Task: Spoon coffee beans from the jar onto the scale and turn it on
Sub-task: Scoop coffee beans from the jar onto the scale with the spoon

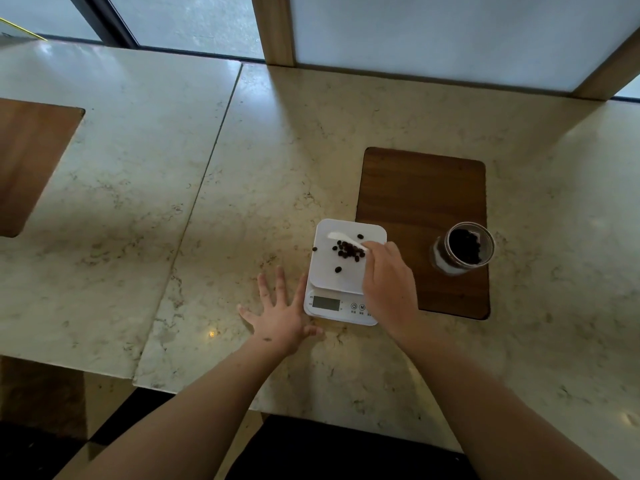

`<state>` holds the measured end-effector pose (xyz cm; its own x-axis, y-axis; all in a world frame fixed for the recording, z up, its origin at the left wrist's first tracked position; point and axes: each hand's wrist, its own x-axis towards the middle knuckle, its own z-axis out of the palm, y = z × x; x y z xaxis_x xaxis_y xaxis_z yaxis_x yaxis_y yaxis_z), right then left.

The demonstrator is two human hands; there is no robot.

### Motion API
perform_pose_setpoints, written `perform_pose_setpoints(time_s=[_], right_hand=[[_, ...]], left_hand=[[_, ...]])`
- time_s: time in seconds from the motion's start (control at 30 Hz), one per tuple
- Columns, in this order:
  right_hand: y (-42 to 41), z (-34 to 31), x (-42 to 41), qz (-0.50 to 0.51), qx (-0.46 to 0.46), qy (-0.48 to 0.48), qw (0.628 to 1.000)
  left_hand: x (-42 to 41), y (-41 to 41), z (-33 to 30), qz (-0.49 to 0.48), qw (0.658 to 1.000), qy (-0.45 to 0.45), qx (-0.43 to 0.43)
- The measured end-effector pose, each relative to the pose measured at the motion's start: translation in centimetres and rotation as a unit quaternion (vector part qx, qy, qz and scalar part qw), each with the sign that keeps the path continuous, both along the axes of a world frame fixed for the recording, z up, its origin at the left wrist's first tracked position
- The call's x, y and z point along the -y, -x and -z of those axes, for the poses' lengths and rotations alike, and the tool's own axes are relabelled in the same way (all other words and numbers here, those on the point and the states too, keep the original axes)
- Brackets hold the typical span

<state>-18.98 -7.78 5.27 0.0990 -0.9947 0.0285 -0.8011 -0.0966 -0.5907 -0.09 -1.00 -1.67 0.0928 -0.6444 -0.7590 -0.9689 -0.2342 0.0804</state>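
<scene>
A dozen or more coffee beans (349, 251) lie in a loose heap on the white platform of the scale (343, 271), with one bean apart toward its near edge and another stray (314, 249) just off its left side on the marble counter (207, 188). My right hand (388, 289) is closed around the handle of a white spoon (343, 238), whose bowl lies over the far part of the platform just past the heap; I take it the spoonful is tipped out. My left hand (280, 313) rests flat on the counter with the fingers spread wide, touching the scale's left near corner. The scale's display (326, 303) looks blank, so I judge the spooning step is near its end and the powering-on not yet done. The buttons (357, 307) sit right of the display, partly under my right wrist, so the next move calls for a free fingertip pressed lightly there. The open jar (464, 249), still holding beans, stands right of the scale on a wooden board (419, 188).
</scene>
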Motion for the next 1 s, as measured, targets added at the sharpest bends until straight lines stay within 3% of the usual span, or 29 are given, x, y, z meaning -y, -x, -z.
perform_pose_setpoints(time_s=[0.33,0.57,0.67,0.8,1.0], right_hand=[[-1.2,1.8,-0.1,-0.113,-0.065,-0.005,0.991],[2.2,1.2,-0.4,-0.099,-0.085,0.013,0.991],[2.8,1.2,-0.8,-0.074,-0.049,0.027,0.996],[2.4,2.1,-2.8,-0.058,0.009,-0.009,0.998],[2.5,2.9,-4.0,-0.037,-0.013,-0.054,0.998]], left_hand=[[0.2,0.0,-0.1,-0.004,1.0,-0.007,0.001],[0.2,-0.1,0.0,-0.003,1.0,0.001,0.002],[0.1,-0.1,0.0,-0.006,1.0,-0.001,-0.002],[0.0,-0.2,0.0,-0.002,1.0,0.0,-0.002],[0.1,-0.2,0.0,0.0,1.0,-0.001,-0.003]])
